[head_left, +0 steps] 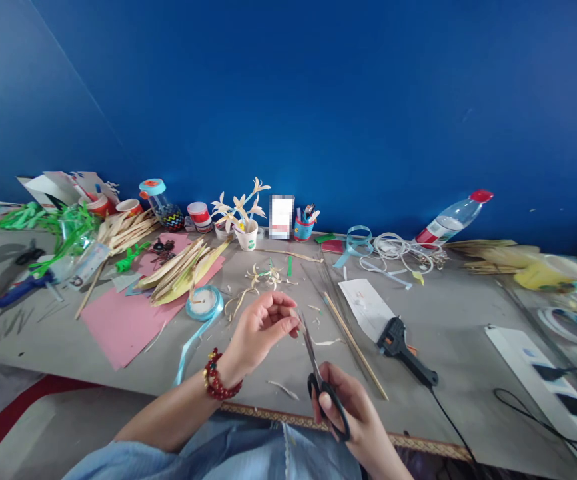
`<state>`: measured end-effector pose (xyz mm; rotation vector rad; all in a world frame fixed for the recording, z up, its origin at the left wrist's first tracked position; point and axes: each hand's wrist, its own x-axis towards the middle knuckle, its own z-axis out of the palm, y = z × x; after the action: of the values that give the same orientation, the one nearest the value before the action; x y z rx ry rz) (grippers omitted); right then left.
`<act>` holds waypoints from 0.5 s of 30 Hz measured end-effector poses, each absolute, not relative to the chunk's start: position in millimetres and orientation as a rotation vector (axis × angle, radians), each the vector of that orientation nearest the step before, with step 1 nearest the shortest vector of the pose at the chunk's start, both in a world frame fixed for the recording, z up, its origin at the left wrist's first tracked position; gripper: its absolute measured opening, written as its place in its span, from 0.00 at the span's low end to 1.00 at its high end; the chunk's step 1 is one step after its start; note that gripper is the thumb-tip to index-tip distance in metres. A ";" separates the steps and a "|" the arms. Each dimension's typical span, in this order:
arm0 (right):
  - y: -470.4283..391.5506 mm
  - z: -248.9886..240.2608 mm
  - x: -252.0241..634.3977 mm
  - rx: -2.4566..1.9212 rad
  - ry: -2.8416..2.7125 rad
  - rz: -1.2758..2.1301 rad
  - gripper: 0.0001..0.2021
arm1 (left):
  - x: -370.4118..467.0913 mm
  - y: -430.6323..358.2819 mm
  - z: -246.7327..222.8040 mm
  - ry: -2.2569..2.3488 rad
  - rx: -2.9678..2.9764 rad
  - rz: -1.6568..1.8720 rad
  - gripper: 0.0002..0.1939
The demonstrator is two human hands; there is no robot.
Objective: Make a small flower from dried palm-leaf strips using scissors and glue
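The right hand [348, 403] is closing round the black handle loops of one pair of scissors [312, 350], its fingers clamped on them. The scissors are standing over the near part of the table [448, 320], points tipped away from the person, their slim grey blades looking nearly together; whether a narrow gap is remaining at the points I cannot tell. Beside those points the left hand [266, 325] is bending its fingers in toward the thumb; something small and greenish is showing at the thumb tip, but I cannot tell what it is or whether the fingertips are fully meeting on it. A red beaded bracelet [218, 378] is circling that wrist.

Just past the right hand, one pale wooden stick [357, 350] is lying aslant, and to its right one black glue gun [408, 350] is resting near a white sheet [366, 303]. To the left, one spool of light blue ribbon [203, 302] is trailing a loose end toward the near edge, beside pink paper [113, 327]. Beyond the left hand, a pale husk flower [268, 275] is lying flat. Farther back, one paper cup [248, 240] is holding several more such flowers upright; one pen holder [304, 230] is standing to its right, and one red-capped bottle [453, 220] is leaning before the blue wall [318, 100].
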<state>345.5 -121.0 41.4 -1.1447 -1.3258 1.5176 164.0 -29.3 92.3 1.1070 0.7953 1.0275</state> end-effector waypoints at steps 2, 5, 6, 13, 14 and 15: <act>-120.4 43.8 345.0 -1.156 -1.334 1.510 0.25 | 163.6 -28.5 91.6 0.790 1.119 1.026 0.11; -120.2 45.9 344.7 -1.179 -1.357 1.491 0.26 | 162.9 -27.4 90.4 0.795 1.144 1.029 0.10; -120.3 46.2 344.7 -1.187 -1.368 1.485 0.26 | 162.6 -27.2 90.1 0.798 1.153 1.028 0.10; -120.0 43.9 345.6 -1.218 -1.395 1.469 0.27 | 162.9 -27.1 89.1 0.810 1.180 1.036 0.09; -120.0 43.1 345.8 -1.216 -1.398 1.471 0.27 | 163.1 -27.0 88.8 0.812 1.178 1.038 0.09; -120.1 42.3 346.0 -1.214 -1.400 1.473 0.27 | 163.3 -26.9 88.5 0.815 1.177 1.039 0.08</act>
<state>346.0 -120.1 42.3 -1.2138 -1.4002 1.4726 163.3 -26.9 88.5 1.1770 0.8149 1.0394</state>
